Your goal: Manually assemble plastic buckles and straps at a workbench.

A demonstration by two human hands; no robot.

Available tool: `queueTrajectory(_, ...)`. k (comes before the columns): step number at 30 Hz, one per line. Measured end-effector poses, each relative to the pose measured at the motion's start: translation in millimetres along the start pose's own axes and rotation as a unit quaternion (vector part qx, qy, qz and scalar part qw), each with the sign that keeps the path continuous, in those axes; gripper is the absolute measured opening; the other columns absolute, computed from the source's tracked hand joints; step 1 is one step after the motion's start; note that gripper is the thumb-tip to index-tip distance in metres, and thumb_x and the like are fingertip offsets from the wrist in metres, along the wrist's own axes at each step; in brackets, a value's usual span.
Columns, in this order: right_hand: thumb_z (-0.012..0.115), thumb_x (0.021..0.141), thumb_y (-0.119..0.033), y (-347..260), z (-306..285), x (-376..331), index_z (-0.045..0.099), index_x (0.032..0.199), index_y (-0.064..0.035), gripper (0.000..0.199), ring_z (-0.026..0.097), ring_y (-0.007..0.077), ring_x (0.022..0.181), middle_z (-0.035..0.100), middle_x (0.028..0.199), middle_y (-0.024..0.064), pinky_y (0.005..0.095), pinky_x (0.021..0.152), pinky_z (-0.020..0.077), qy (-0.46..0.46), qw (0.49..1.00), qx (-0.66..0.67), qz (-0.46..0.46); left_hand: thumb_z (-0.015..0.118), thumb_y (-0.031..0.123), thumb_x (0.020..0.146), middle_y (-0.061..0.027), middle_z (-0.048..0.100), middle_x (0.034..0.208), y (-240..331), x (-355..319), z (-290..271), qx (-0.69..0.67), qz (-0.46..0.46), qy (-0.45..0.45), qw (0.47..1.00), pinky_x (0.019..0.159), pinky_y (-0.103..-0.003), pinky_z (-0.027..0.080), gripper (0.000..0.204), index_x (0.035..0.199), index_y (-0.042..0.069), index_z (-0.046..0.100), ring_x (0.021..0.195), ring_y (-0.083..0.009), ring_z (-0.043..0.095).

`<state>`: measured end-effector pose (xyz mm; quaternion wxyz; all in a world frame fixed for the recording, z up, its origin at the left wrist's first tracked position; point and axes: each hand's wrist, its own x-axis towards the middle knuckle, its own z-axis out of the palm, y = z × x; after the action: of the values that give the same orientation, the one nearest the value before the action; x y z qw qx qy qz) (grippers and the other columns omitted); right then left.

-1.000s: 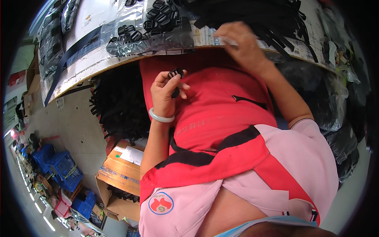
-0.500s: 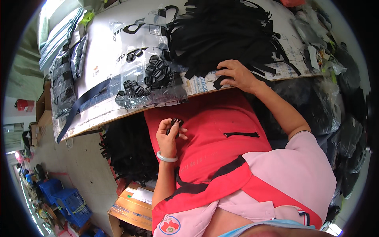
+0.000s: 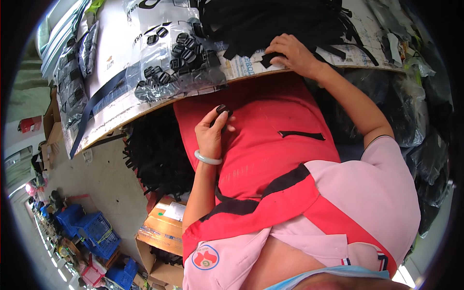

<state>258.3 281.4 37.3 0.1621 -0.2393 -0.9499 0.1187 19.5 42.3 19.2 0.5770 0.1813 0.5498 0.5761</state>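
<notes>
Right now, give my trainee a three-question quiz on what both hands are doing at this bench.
1. True or false: the left hand holds a small black buckle over the red apron.
2. The right hand rests on: A) black straps, B) the cardboard box, C) the blue crates.
3. What holds the loose buckles on the table?

Key: 1 true; 2 A; 3 a clear plastic bag.

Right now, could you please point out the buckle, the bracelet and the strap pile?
buckle (image 3: 223,110), head view, its top between the fingertips
bracelet (image 3: 208,157), head view, its pale band on the wrist
strap pile (image 3: 256,21), head view, its middle
</notes>
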Motion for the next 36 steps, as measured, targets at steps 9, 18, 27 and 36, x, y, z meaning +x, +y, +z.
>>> queueTrajectory(9, 0.066, 0.08, -0.003, -47.6, -40.3, 32.7, 0.066, 0.1, -0.0059, 0.021, 0.065, 0.0225, 0.082, 0.066, 0.092, 0.0062, 0.0299, 0.069, 0.0516, 0.142, 0.983, -0.042, -0.106, 0.066, 0.015, 0.09, -0.0066, 0.064, 0.075, 9.4, 2.0, 8.7, 0.008, -0.011, -0.019, 1.0, 0.05, -0.024, 0.048, 0.022, 0.1, -0.004, 0.066, 0.06, -0.0126, 0.06)
queueTrajectory(18, 0.061, 0.093, -0.019, -155.2, -12.1, 26.0, 0.062, 0.09, 0.0001, 0.019, 0.054, 0.0072, 0.052, 0.061, 0.066, 0.0022, 0.0198, 0.046, 0.0412, -0.118, 0.773, 0.548, 0.298, 0.066, 0.01, 0.09, -0.0037, 0.062, 0.073, 20.9, -1.2, 18.1, -0.015, 0.12, -0.013, 0.993, 0.046, -0.02, 0.043, 0.017, 0.1, -0.004, 0.066, 0.056, -0.0087, 0.056)
queueTrajectory(27, 0.06, 0.094, -0.024, -163.7, 30.0, 30.6, 0.06, 0.088, -0.0039, 0.021, 0.053, 0.0049, 0.048, 0.059, 0.067, 0.0015, 0.017, 0.043, 0.0422, -0.077, 0.589, 0.725, 0.348, 0.069, -0.004, 0.082, -0.0055, 0.063, 0.075, 17.7, 4.6, 6.0, 0.295, 0.407, 0.076, 0.861, 0.057, -0.021, 0.044, 0.014, 0.096, -0.004, 0.067, 0.064, -0.0104, 0.057)
queueTrajectory(36, 0.06, 0.095, -0.023, -168.5, 44.3, 33.1, 0.05, 0.124, -0.0052, 0.036, 0.053, 0.0049, 0.05, 0.058, 0.069, 0.0004, 0.0159, 0.046, 0.0403, 0.016, 0.641, 0.699, 0.315, 0.07, -0.001, 0.079, -0.0108, 0.062, 0.073, 6.4, 4.7, 1.6, 0.332, 0.414, 0.078, 0.844, 0.054, -0.028, 0.046, 0.015, 0.094, 0.001, 0.067, 0.06, -0.0209, 0.06)
